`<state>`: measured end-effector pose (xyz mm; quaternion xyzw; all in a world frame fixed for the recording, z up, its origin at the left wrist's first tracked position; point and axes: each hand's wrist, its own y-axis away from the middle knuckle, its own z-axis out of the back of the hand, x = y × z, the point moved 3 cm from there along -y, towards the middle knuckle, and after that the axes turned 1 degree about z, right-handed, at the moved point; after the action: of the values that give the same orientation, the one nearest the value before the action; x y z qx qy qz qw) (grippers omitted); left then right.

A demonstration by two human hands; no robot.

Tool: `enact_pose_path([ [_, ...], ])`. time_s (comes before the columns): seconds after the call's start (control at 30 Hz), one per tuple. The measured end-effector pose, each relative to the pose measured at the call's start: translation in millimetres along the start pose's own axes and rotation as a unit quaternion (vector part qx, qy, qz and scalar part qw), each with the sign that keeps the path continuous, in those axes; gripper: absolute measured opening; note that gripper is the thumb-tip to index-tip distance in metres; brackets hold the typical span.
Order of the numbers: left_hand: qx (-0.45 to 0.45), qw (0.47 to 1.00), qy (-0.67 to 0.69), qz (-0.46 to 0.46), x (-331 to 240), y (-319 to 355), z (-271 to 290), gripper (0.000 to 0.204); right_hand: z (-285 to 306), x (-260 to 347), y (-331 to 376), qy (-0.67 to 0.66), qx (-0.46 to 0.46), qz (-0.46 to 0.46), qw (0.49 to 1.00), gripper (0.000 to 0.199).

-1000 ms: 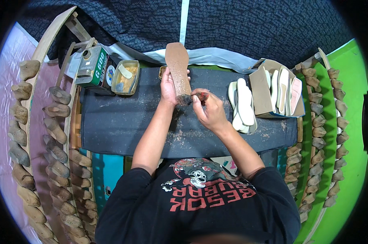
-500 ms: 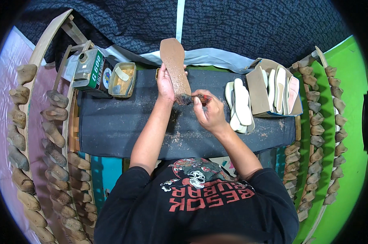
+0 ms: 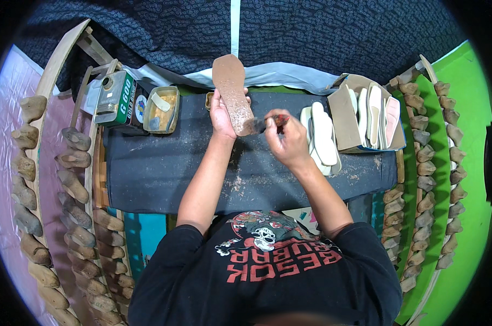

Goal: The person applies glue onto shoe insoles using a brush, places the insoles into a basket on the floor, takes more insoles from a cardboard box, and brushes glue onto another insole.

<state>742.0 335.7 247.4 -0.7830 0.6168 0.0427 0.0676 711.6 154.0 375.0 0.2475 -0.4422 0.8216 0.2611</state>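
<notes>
A brown shoe sole [image 3: 230, 89] is held up over the table by my left hand [image 3: 222, 115], which supports it from beneath with the thumb along its left edge. Its narrower near half looks wet and shiny, as if coated. My right hand [image 3: 287, 140] grips a brush [image 3: 278, 123] with a reddish handle and dark, clogged bristles. The bristles are at the right edge of the sole's near end; whether they touch it I cannot tell. Just right of my right hand lies a stack of cream-white insoles [image 3: 323, 136].
A cardboard box [image 3: 350, 119] of upright insoles stands at the table's right. To the left are a green-and-white metal can [image 3: 115, 103] and a tray [image 3: 163, 127] with yellowish residue. Racks of wooden shoe lasts [image 3: 74, 185] flank both sides. Scraps litter the dark table [image 3: 164, 174].
My right hand and the brush have moved right, from across the sole's near end to its right edge. The sole has shifted slightly, still in my left hand.
</notes>
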Motion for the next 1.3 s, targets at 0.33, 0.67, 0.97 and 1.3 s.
enact_pose_path([
  [0.33,-0.015,1.0,0.009,-0.012,3.4,-0.5,-1.3,0.049,-10.8,3.3,2.6,-0.038,0.004,0.009,0.999,0.007],
  [0.67,-0.041,0.998,-0.032,0.044,23.6,10.0,-6.4,0.05,2.2,-23.3,-21.3,0.022,-0.052,0.041,0.998,0.008],
  [0.97,0.008,0.999,-0.027,0.025,5.8,8.9,0.6,0.052,-5.3,-6.7,20.8,-0.016,0.013,0.045,0.999,0.012],
  [1.3,-0.053,0.991,-0.11,0.051,29.4,23.7,5.0,0.055,-14.9,-4.7,4.5,-0.026,-0.009,0.028,0.999,0.009],
])
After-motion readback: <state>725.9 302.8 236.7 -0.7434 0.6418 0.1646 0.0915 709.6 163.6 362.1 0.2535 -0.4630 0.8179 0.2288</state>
